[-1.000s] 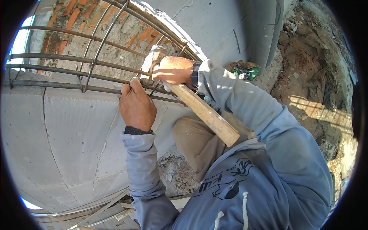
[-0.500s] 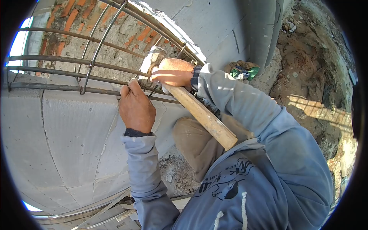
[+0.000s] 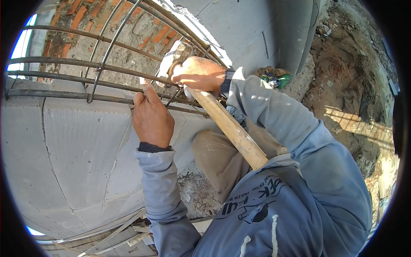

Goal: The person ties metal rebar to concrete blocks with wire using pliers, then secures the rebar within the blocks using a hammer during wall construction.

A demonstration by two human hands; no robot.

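Note:
My right hand (image 3: 200, 75) is closed around a hammer close to its head. The hammer's worn metal head (image 3: 173, 60) rests among the bars, and its wooden handle (image 3: 231, 128) slants down toward my chest. Long steel bars (image 3: 115, 68), crossed by bent ties (image 3: 99, 70), form a cage along the wall. To the left of the hammer, my left hand (image 3: 153, 120) sits at the lower bars with its index finger pointing up and the other fingers curled. Whether those fingers pinch anything is hidden.
A pale block wall (image 3: 85, 145) runs beneath the cage. Exposed brickwork (image 3: 77, 21) lies behind the bars. A grey column (image 3: 295, 38) rises at upper right, with a green bundle (image 3: 280, 80) by its base and brown soil (image 3: 338, 77) beyond.
My right hand and the hammer have shifted slightly right. The bars appear a little higher in view on the left. My left index finger is more extended.

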